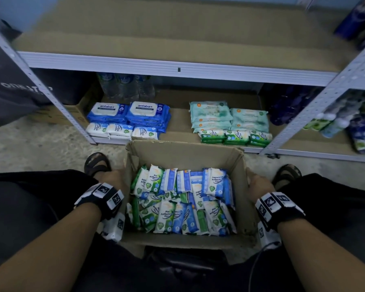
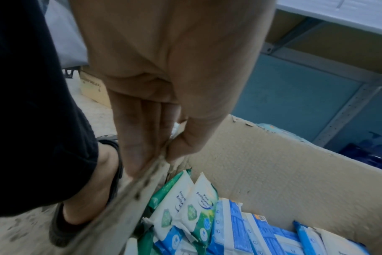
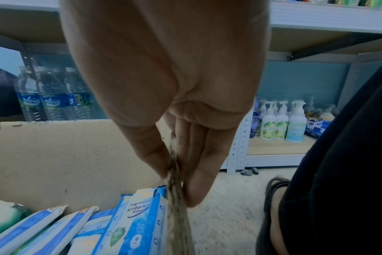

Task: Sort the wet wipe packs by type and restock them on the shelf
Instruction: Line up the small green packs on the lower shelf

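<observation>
An open cardboard box (image 1: 185, 153) stands on the floor between my knees, filled with several green and blue wet wipe packs (image 1: 183, 199). My left hand (image 1: 112, 182) pinches the box's left wall (image 2: 142, 182), thumb inside and fingers outside. My right hand (image 1: 259, 185) pinches the right wall (image 3: 175, 198) the same way. On the bottom shelf (image 1: 177, 121) lie sorted stacks: blue antabax packs (image 1: 129, 112) with small blue-white packs (image 1: 120, 130) in front, and pale green packs (image 1: 228, 116) with small green packs (image 1: 234, 137) in front.
Water bottles (image 1: 124, 85) stand at the back of the bottom shelf. The shelf above (image 1: 177, 43) has a bare board. Soap pump bottles (image 3: 281, 120) fill the neighbouring rack on the right. A carton (image 1: 57, 114) sits left of the shelf post. My sandalled feet (image 1: 97, 163) flank the box.
</observation>
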Tool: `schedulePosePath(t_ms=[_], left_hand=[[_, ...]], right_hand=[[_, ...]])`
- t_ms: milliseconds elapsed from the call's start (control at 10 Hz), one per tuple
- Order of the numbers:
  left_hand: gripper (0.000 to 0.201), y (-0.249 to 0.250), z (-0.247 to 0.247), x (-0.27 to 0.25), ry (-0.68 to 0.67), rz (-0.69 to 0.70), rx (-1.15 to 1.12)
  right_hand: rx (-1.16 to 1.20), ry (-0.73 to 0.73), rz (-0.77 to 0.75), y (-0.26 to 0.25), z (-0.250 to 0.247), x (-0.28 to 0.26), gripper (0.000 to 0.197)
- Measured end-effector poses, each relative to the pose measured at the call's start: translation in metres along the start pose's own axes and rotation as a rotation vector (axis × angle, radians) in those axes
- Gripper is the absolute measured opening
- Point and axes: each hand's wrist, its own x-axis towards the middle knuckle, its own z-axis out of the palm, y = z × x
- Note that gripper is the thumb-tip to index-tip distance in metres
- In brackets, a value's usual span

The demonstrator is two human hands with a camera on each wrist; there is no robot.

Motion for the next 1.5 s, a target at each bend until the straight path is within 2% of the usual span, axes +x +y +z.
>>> schedulePosePath(t_ms=[100, 200, 300, 400, 500, 700, 800, 900, 1000, 1100, 1200, 1300, 1400, 1500], left_hand=[[0.056, 0.016, -0.014, -0.011, 0.104, 0.098, 0.083], [0.082, 0.046, -0.016, -0.024, 0.276, 0.276, 0.081], [0.075, 0.07, -0.004, -0.028, 0.288, 0.423, 0.126], [0.072, 0.1, 0.017, -0.027, 0.087, 0.482, 0.097], [0.059, 0.124, 0.044, -0.016, -0.148, 0.552, 0.041], [0.071, 0.159, 0.091, 0.004, -0.321, 0.597, 0.108], [0.069, 0.18, 0.103, 0.02, -0.418, 0.625, 0.14], [0.072, 0.193, 0.114, 0.029, -0.386, 0.655, 0.171], [0.084, 0.208, 0.129, 0.046, -0.415, 0.71, 0.202], [0.106, 0.212, 0.14, 0.055, -0.438, 0.697, 0.233], [0.126, 0.213, 0.151, 0.06, -0.393, 0.701, 0.275], [0.128, 0.212, 0.158, 0.062, -0.347, 0.693, 0.34], [0.121, 0.213, 0.159, 0.063, -0.343, 0.699, 0.344], [0.108, 0.213, 0.159, 0.065, -0.303, 0.685, 0.358]], right_hand=[[0.13, 0.162, 0.051, -0.004, -0.003, -0.003, 0.057], [0.197, 0.415, -0.098, -0.017, -0.006, -0.001, 0.038], [0.199, 0.357, -0.12, -0.039, -0.004, 0.004, 0.034], [0.195, 0.093, -0.083, -0.061, 0.016, 0.02, 0.039], [0.191, -0.108, 0.039, -0.07, 0.052, 0.039, 0.067], [0.177, -0.173, 0.154, -0.07, 0.083, 0.074, 0.089], [0.255, -0.128, 0.234, -0.072, 0.095, 0.093, 0.099], [0.276, -0.07, 0.281, -0.075, 0.103, 0.099, 0.104], [0.181, 0.007, 0.31, -0.074, 0.113, 0.112, 0.11], [0.115, -0.06, 0.265, -0.071, 0.115, 0.117, 0.103], [0.105, -0.076, 0.245, -0.075, 0.118, 0.117, 0.097], [0.134, -0.125, 0.228, -0.077, 0.116, 0.12, 0.096], [0.145, -0.145, 0.24, -0.074, 0.112, 0.125, 0.104], [0.037, -0.2, 0.207, -0.076, 0.115, 0.123, 0.11]])
